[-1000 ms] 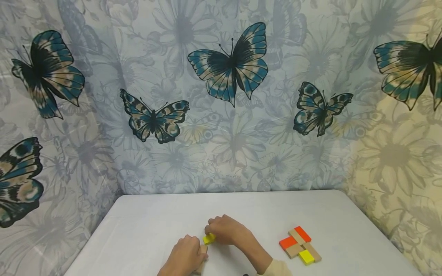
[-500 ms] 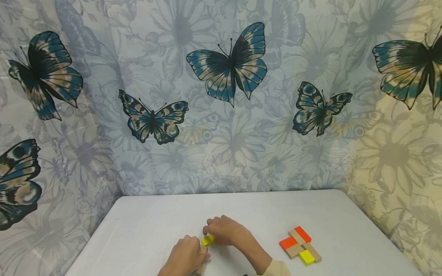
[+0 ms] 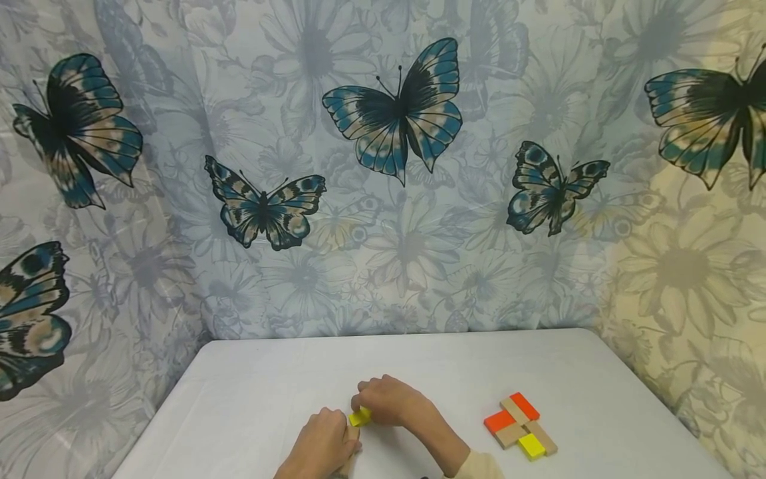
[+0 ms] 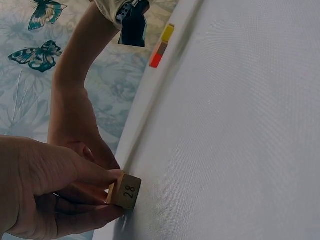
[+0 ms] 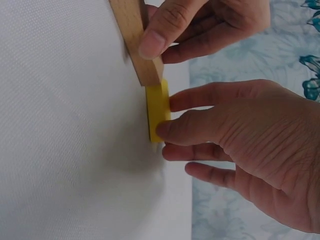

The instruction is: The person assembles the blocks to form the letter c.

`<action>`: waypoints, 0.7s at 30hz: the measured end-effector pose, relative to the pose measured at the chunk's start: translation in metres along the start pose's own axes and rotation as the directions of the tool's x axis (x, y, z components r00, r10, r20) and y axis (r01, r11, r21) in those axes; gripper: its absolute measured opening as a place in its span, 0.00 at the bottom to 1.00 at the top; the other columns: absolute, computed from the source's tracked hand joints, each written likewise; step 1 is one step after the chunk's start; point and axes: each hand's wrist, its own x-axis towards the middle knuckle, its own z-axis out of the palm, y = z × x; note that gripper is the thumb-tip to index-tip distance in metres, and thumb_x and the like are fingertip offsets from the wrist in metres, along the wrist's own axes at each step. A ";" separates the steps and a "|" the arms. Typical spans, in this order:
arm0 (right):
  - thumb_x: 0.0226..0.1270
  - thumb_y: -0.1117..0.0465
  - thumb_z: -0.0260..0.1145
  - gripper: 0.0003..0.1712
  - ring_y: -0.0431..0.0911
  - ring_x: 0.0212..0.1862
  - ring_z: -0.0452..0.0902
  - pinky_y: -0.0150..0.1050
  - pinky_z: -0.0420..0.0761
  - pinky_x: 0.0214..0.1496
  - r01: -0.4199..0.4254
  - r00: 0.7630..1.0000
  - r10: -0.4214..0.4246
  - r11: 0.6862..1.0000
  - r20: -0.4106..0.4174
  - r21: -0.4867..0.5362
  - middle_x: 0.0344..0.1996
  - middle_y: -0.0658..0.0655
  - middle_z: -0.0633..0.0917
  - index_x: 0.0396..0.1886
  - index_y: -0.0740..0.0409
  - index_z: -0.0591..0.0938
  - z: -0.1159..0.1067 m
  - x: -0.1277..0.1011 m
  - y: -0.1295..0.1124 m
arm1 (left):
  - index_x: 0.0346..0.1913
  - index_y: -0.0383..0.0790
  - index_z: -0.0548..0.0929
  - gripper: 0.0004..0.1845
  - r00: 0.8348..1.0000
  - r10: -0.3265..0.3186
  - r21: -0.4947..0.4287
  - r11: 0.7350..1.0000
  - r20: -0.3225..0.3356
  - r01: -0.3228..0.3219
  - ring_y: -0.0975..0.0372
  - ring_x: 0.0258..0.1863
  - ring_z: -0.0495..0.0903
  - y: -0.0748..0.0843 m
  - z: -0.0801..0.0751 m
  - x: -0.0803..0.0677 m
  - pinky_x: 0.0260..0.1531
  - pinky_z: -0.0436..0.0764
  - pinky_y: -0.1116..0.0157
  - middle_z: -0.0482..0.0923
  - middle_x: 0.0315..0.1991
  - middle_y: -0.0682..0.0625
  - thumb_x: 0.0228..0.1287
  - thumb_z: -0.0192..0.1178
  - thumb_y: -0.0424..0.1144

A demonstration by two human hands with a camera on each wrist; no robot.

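Nearest the camera, the left hand (image 3: 320, 444) pinches a plain wooden block (image 5: 136, 40) between thumb and fingers, grip clamped on it; the block lies flat on the white bench (image 3: 251, 392), and its end face shows the number 28 in the left wrist view. Just beyond that grip, the right hand (image 3: 389, 400) pinches a yellow block (image 3: 360, 417), thumb on one side and fingertips (image 5: 175, 102) on the other, grip clamped on it. The yellow block rests on the bench with one end touching the far end of the wooden block, so the two pieces meet between the two grips, roughly in line in the right wrist view. The right forearm runs back from its grip toward the near edge, ending in a pale sleeve cuff (image 3: 481, 466). Off to the right of the right-hand grip, well apart from it, a flat cluster of blocks (image 3: 519, 426) lies on the bench: two orange pieces, two tan bars crossing them, and a yellow piece at the near end, all touching one another. Farthest back, behind the bench's far edge, hangs a pale floral curtain (image 3: 383, 166) printed with large blue-and-black butterflies.
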 end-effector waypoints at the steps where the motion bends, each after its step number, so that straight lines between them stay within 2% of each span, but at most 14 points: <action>1: 0.53 0.63 0.68 0.16 0.34 0.27 0.67 0.29 0.72 0.35 0.000 1.000 0.000 1.000 0.002 0.001 0.26 0.38 0.76 0.37 0.35 0.83 0.000 0.000 0.000 | 0.21 0.37 0.78 0.15 1.000 -0.009 -0.005 1.000 0.011 0.009 0.66 0.13 0.63 0.000 0.000 0.000 0.15 0.65 0.71 0.66 0.13 0.56 0.44 0.71 0.44; 9: 0.54 0.63 0.68 0.16 0.34 0.27 0.67 0.29 0.72 0.36 -0.013 1.000 0.013 1.000 0.009 0.001 0.27 0.38 0.76 0.37 0.34 0.83 0.000 0.000 -0.002 | 0.21 0.38 0.77 0.15 0.999 -0.007 -0.033 0.999 0.031 0.008 0.66 0.14 0.65 -0.001 -0.001 0.000 0.16 0.67 0.70 0.67 0.14 0.56 0.44 0.71 0.44; 16: 0.53 0.62 0.68 0.15 0.33 0.27 0.67 0.29 0.72 0.35 0.006 1.000 -0.006 1.000 -0.004 -0.017 0.27 0.37 0.76 0.37 0.35 0.83 0.000 -0.001 -0.002 | 0.22 0.38 0.76 0.15 0.998 -0.034 -0.052 0.998 0.051 0.037 0.65 0.15 0.66 0.000 -0.001 0.000 0.18 0.68 0.69 0.68 0.15 0.55 0.46 0.70 0.44; 21: 0.53 0.61 0.69 0.16 0.33 0.29 0.71 0.31 0.74 0.38 0.008 1.000 -0.009 1.000 -0.011 -0.015 0.30 0.38 0.78 0.40 0.37 0.82 -0.001 -0.002 -0.001 | 0.21 0.39 0.76 0.16 1.000 -0.024 -0.015 1.000 0.020 0.025 0.65 0.13 0.64 -0.001 -0.001 -0.001 0.15 0.66 0.69 0.66 0.13 0.55 0.45 0.70 0.47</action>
